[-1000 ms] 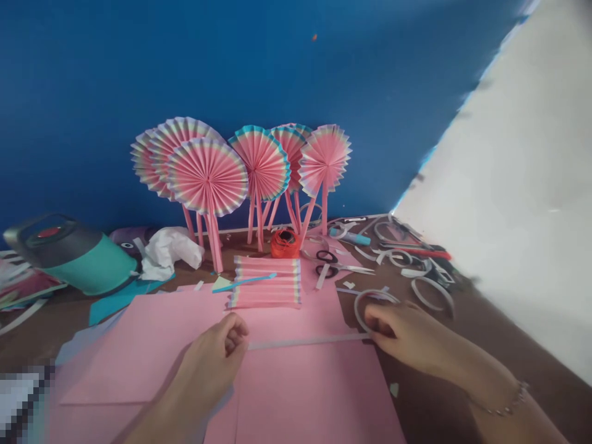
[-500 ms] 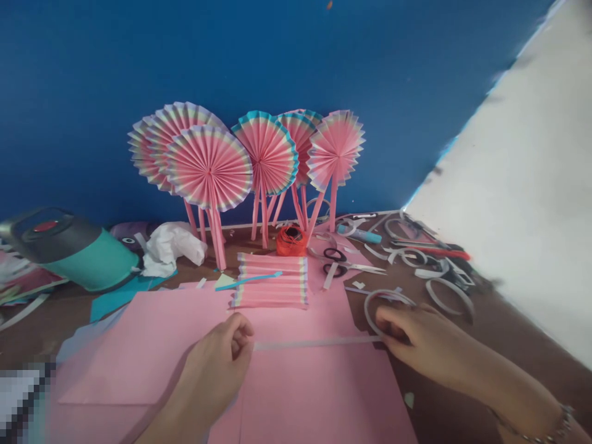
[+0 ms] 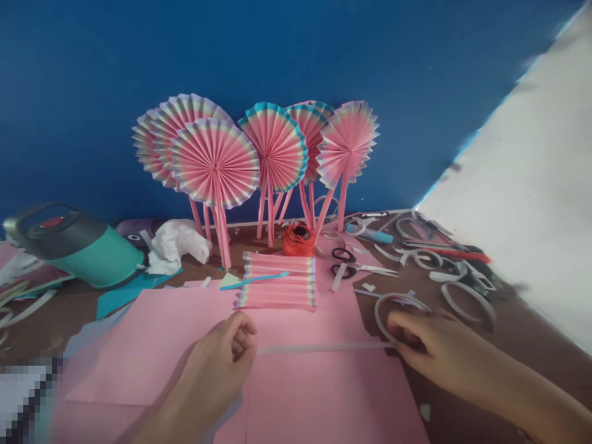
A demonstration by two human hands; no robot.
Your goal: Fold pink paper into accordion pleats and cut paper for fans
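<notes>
My left hand (image 3: 217, 364) pinches one end of a thin, pale paper strip (image 3: 324, 348), stretched flat across a pink paper sheet (image 3: 314, 394). My right hand (image 3: 430, 348) grips the other end, beside a curled paper ring (image 3: 386, 302) of similar pale strip. A second pink sheet (image 3: 148, 345) lies under and left of my left hand. Just beyond my hands lies a pleated pink paper strip (image 3: 277, 282) with rainbow-coloured edges, crossed by a thin teal strip (image 3: 254, 280).
Several pleated pink paper fans on stems (image 3: 215, 163) lean against a blue wall. Nearby are an orange twine ball (image 3: 298, 240), scissors (image 3: 345, 262), a teal-and-black bottle (image 3: 78, 250), white tissue (image 3: 176, 246) and several paper rings (image 3: 467, 302) on a brown table (image 3: 509, 370).
The whole scene has shifted slightly right and up in the view. My hands keep the same hold on the strip.
</notes>
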